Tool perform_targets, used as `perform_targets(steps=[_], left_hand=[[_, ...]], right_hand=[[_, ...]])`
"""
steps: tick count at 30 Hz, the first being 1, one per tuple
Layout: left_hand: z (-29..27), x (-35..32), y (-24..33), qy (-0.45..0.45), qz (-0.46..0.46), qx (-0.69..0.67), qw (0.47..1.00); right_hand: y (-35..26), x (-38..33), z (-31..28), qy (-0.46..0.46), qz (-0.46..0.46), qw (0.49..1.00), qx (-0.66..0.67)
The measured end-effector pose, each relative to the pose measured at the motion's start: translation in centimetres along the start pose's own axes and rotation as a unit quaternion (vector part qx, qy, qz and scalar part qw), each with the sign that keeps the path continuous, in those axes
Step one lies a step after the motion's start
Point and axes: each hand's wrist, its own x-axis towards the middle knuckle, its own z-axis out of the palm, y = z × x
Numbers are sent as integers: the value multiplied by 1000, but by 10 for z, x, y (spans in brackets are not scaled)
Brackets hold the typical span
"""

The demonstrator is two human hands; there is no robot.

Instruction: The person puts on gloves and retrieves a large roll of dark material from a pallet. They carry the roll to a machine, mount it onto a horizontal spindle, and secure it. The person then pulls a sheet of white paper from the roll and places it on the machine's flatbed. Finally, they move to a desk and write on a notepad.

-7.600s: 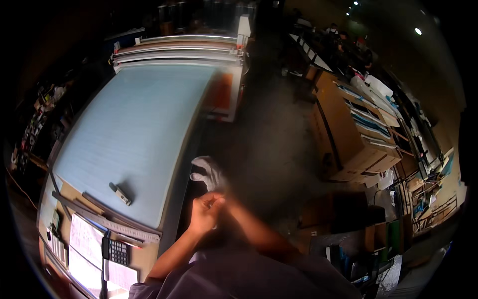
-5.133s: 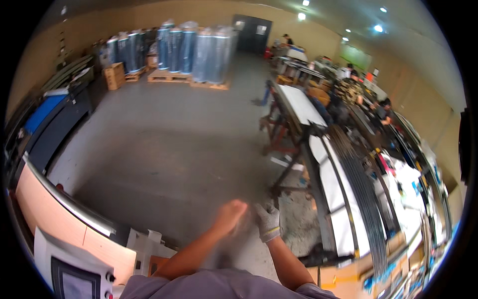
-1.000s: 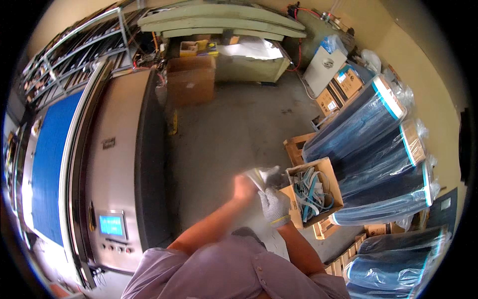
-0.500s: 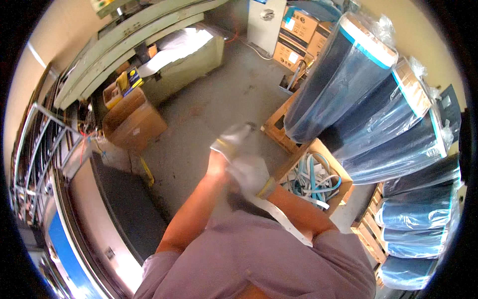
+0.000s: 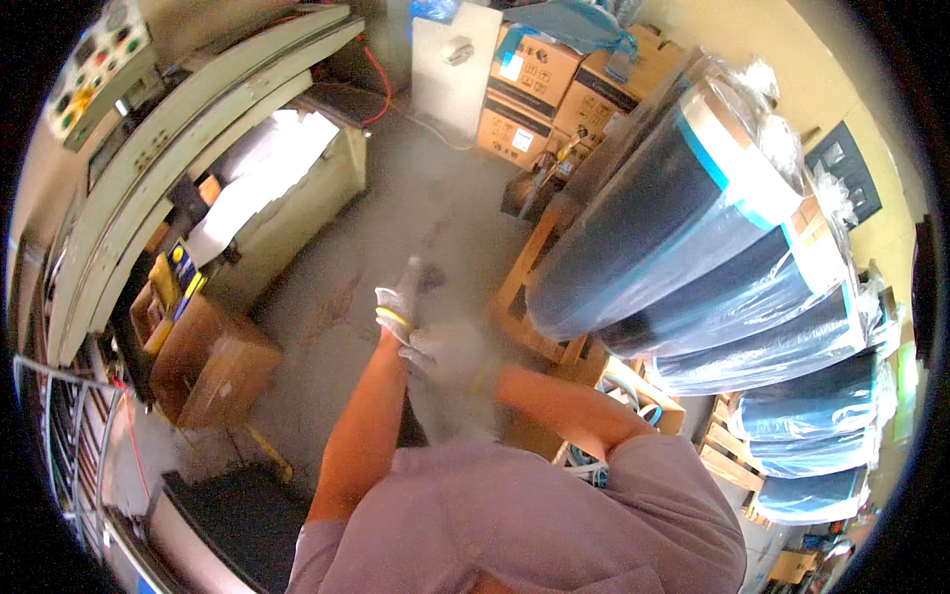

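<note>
Grey floor (image 5: 435, 188) stretched beyond the left hand's gloved fingers (image 5: 413, 275); on it stood a wooden pallet (image 5: 534, 247) to their right, a brown carton (image 5: 213, 361) to their left.

No lettering is legible. The stacked cardboard cartons (image 5: 550, 83) bear white labels (image 5: 512, 67) and dark printed symbols (image 5: 540, 56).

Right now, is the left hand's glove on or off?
On: the pale glove covers the left hand, its yellow band toward the forearm; blur hides whether it's fully seated.
</note>
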Motion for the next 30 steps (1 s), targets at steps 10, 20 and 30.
perform_targets(steps=[10,20,30], left_hand=[[37,296,-10,-180,110,285,935],[206,443,38,-411,-142,160,886],[213,667,34,-325,-111,484,805]], right_hand=[[177,173,-35,-24,146,987,-59],[350,208,-102,121,296,947,-2],[557,231,-224,201,420,884,40]])
